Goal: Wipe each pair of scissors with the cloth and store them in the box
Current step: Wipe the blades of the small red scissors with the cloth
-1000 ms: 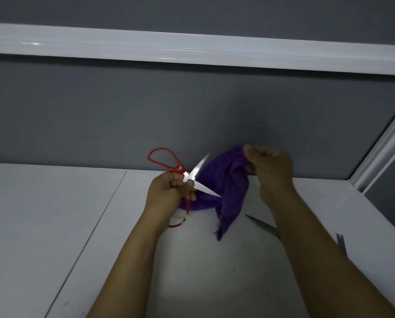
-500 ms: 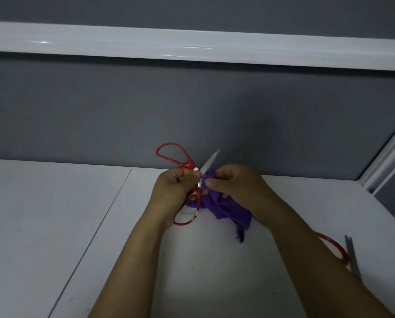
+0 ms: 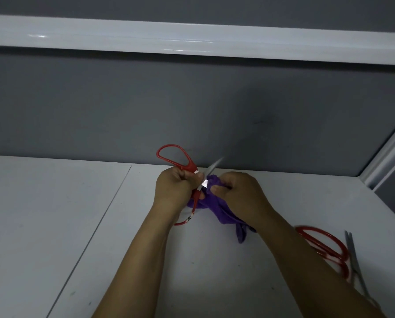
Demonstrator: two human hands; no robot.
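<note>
My left hand (image 3: 172, 191) grips a pair of red-handled scissors (image 3: 184, 164) at the pivot, held above the white table with the blades spread apart. One blade points up and to the right; the other is wrapped in the purple cloth (image 3: 217, 208). My right hand (image 3: 240, 196) pinches the cloth around that blade, close to the pivot. The cloth's loose end hangs down under my right wrist. No box is in view.
A second pair of red-handled scissors (image 3: 327, 246) lies on the white table (image 3: 54, 226) at the right, partly behind my right forearm. A slim metal pair (image 3: 354, 267) lies beside it. A grey wall stands right behind my hands.
My right hand came down and left with the cloth and closed it round one blade near the pivot. The view dropped, bringing the scissors on the right into sight.
</note>
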